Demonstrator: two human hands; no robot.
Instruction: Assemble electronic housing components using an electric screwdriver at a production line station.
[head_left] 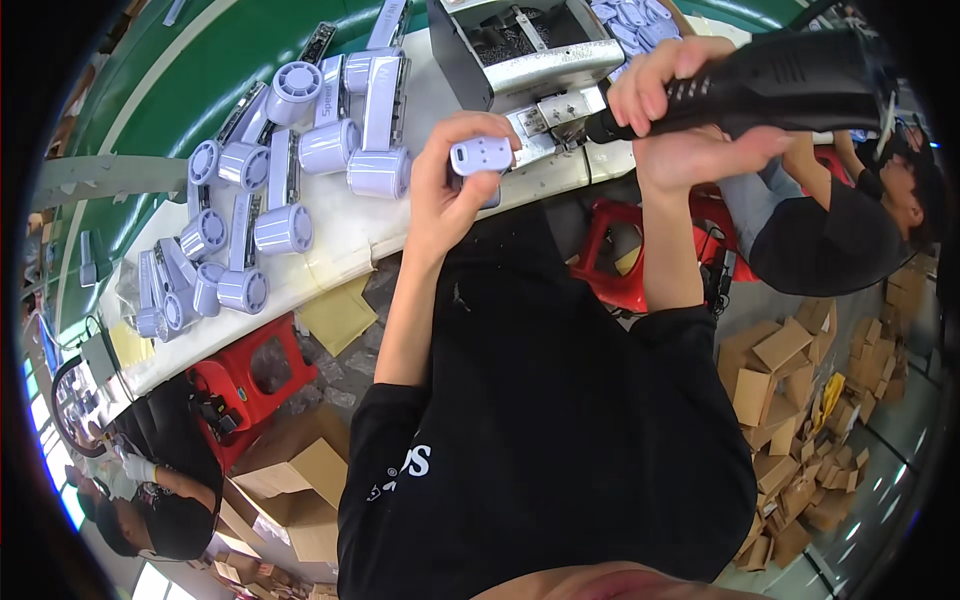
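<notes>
My left hand (437, 185) is closed around a pale lilac plastic part (484, 156), whose end with small holes faces up. My right hand (672, 125) grips a black electric screwdriver (785, 85), held nearly level with its nose pointing left. That nose is at the metal outlet (550, 118) of a screw feeder (560, 68); whether the bit touches a screw is too small to tell. Dark small screws lie in the feeder's open tray. The lilac part is just left of the outlet.
Several lilac handheld fans (378, 172) lie on the white bench (345, 250) to the left. More lilac parts (632, 22) are piled behind the feeder. Red stools (612, 262) and cardboard boxes (300, 480) stand below. Other people (830, 240) sit at both sides.
</notes>
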